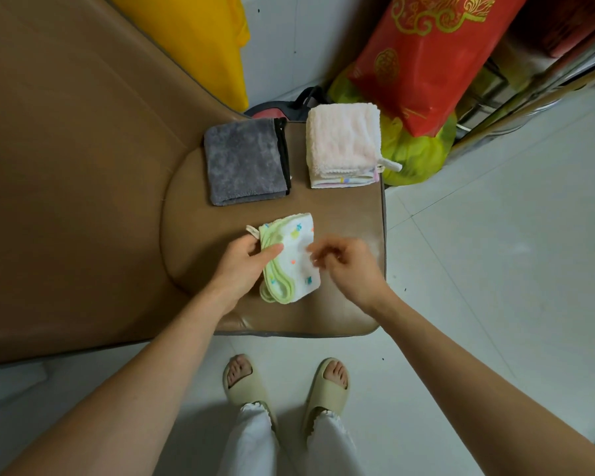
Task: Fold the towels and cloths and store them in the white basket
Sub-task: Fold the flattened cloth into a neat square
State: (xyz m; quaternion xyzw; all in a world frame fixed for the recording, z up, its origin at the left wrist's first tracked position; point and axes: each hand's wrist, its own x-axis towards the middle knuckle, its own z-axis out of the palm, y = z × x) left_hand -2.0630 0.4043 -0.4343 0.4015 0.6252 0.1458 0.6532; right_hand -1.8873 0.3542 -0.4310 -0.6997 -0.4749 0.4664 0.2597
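Note:
A small white cloth with green trim and coloured prints (294, 255) lies folded on the brown padded seat (344, 304). My left hand (244, 266) grips its left edge, thumb across the green trim. My right hand (344, 262) hovers just right of the cloth, fingers loosely curled and blurred, holding nothing. A folded grey towel (244, 161) lies at the back left of the seat. A folded pink towel (342, 142) rests at the back right on top of a thin printed cloth. No white basket is in view.
The brown chair back (66, 166) fills the left side. A red bag (423, 63) and a yellow-green bag (413, 152) stand on the floor behind the seat, with a metal rack (529, 97) to the right. My feet in slippers (285, 383) stand on pale tiles.

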